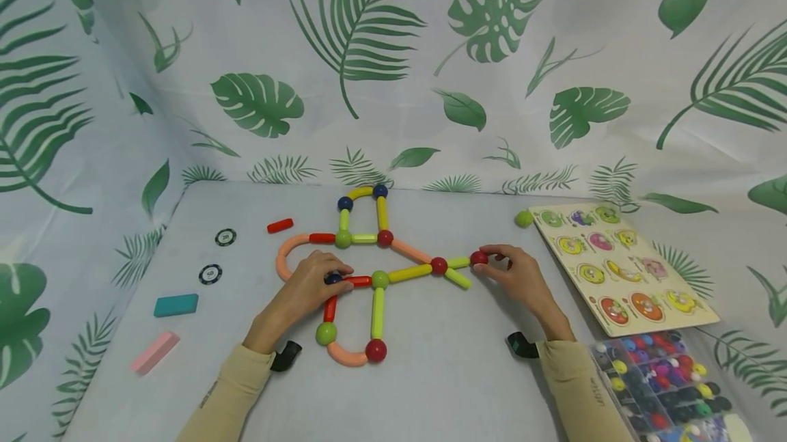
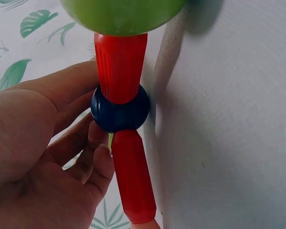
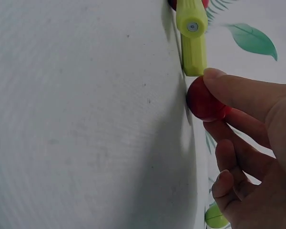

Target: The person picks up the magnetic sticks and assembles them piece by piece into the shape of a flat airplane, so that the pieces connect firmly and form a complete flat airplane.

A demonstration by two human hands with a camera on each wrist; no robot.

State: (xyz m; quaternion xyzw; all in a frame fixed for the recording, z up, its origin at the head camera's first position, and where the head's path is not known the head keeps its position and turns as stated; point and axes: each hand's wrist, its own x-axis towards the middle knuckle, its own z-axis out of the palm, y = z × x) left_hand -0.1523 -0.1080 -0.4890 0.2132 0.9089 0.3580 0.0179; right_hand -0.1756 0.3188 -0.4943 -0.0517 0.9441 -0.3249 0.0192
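Observation:
My right hand point(image 1: 516, 274) pinches a red ball point(image 3: 203, 101) between thumb and fingers, right at the end of a short light-green rod point(image 3: 194, 56). A second light-green rod point(image 1: 458, 279) branches from another red ball point(image 1: 439, 266) beside it. My left hand point(image 1: 310, 279) holds a dark blue ball point(image 2: 115, 116), with the thumb and fingers around it. Two red rods point(image 2: 134, 179) meet at that blue ball. These belong to a flat figure of balls and rods on the table, with a yellow rod point(image 1: 410, 273) and a long green rod point(image 1: 378, 313).
At the right lie a board with food pictures point(image 1: 621, 268) and a compartment box of small coloured balls point(image 1: 664, 387). A loose green ball point(image 1: 524, 218) sits near the board. To the left are a red rod point(image 1: 279, 225), round chips point(image 1: 210, 274), a teal block point(image 1: 175, 305) and a pink block point(image 1: 155, 353).

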